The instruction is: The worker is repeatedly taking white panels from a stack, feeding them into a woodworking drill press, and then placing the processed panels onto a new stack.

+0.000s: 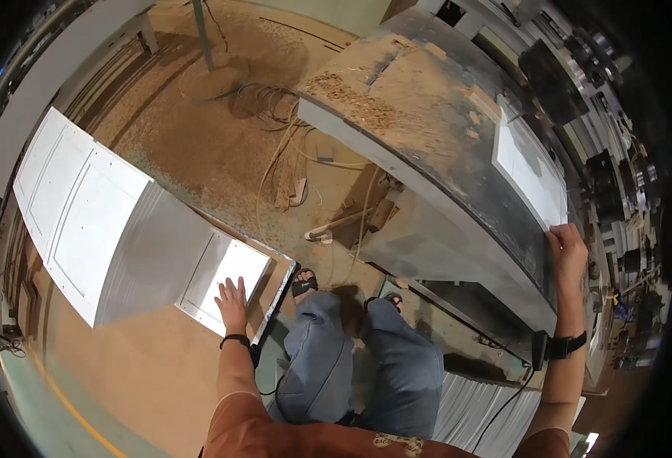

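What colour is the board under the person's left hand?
The board is white; it shows best in the head view.

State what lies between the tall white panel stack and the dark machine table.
In the head view, sawdust and tangled hoses lie on the floor there.

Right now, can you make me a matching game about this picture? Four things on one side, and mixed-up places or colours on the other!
Things:
1. left hand
2. right hand
3. trousers
4. sawdust

Places and colours:
A. blue
B. scattered across the dark table
C. fingers spread on the low white stack
D. at the near end of the white board on the table

Right pairs: 1-C, 2-D, 3-A, 4-B
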`<state>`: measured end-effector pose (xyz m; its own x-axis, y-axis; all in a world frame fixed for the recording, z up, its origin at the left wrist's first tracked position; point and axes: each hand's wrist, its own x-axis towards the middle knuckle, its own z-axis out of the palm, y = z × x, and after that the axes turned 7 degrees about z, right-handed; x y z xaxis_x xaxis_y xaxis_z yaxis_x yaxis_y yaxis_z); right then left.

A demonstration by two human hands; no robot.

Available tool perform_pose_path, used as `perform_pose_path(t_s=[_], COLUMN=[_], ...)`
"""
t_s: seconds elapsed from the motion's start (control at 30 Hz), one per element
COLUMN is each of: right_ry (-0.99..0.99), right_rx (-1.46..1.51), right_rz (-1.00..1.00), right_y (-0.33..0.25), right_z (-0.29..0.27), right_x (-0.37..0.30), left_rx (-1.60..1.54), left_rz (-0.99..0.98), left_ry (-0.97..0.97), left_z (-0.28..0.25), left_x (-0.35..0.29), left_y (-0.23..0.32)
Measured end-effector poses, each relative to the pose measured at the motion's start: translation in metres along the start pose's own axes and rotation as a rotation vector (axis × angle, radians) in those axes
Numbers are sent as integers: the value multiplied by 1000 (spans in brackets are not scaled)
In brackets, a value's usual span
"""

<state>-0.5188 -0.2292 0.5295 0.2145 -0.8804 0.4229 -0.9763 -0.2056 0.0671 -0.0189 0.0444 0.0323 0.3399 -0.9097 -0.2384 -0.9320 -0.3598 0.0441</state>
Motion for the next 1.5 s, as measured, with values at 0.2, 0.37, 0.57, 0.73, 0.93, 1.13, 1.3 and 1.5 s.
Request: perform_pose_path(t_s=[0.2,0.37,0.57,0.73,0.93,1.13,1.3,1.5], right_ry=[19,-18,-14,-132,70,-671,-1086,-1471], right_rx=[-21,-105,-238,-81,352,751,901,899], right_rz=[0,21,18,114,-316,-104,235,210], right_y=[10,24,28,-17,-146,-247,-298,-384], right_z=[6,11,22,32,55,109,230,373], right_x=[0,4,8,-17,-155,-166,-136,-144], left_rx=[-79,-535,-1121,-1589,-1833,-1817,-1858,-2133], left_rz=[-101,-91,-329,-718,-1038,-1103,-1279,-1238], left_ry=[-20,-14,-141,-55,332,109,177,288], left_z=[5,-8,5,40,60,47,57,76], left_x=[8,-30,-119,-166,-205,-182,-117,-68], left_y=[2,10,16,-37,-105,-140,-115,-91])
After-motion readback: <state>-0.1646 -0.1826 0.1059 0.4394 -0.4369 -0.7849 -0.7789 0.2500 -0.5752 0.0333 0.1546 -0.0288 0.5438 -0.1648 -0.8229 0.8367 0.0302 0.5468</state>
